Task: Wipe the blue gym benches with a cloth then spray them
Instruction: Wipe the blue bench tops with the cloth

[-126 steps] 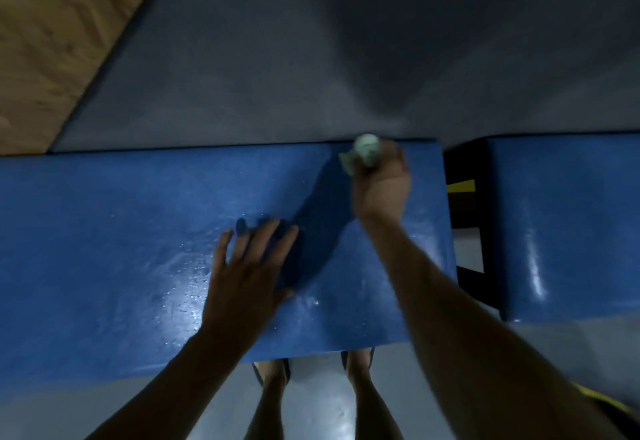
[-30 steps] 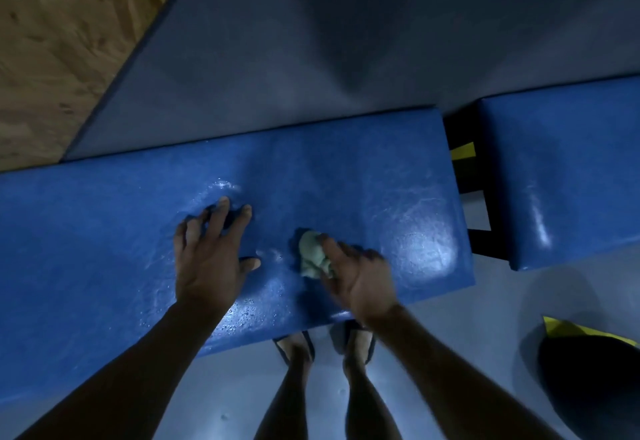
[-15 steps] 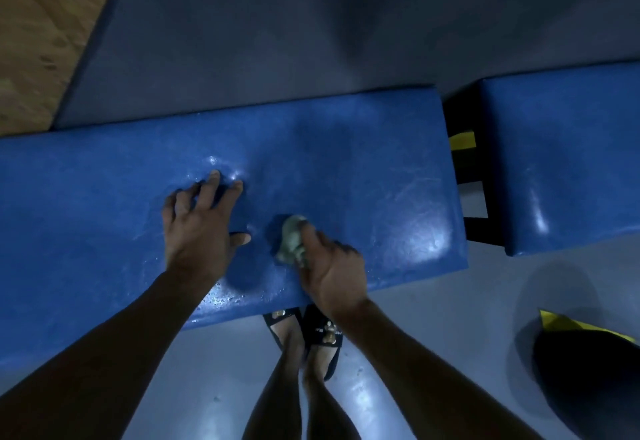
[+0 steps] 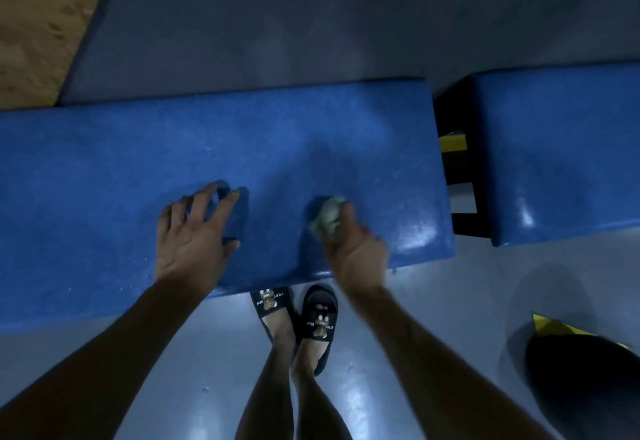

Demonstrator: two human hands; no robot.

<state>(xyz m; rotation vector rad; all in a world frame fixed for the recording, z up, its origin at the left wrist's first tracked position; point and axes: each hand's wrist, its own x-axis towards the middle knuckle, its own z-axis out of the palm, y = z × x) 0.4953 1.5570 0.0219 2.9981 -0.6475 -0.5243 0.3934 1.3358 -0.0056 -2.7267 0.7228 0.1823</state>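
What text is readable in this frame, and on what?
"EVERY BEAR": strap of the right slipper, upside down to the camera, beside a bear figure.
Left slipper: strap carries similar print, apparently "EVERY BEAR", partly blurred.
Bench, cloth, yellow frame part: no text visible.

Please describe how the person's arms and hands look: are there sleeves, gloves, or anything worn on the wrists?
Both forearms are bare as far as the picture shows; no sleeve reaches into view. The left hand and the right hand wear no gloves. No watch, bracelet or ring can be seen, though the light is dim and the right hand is somewhat blurred.
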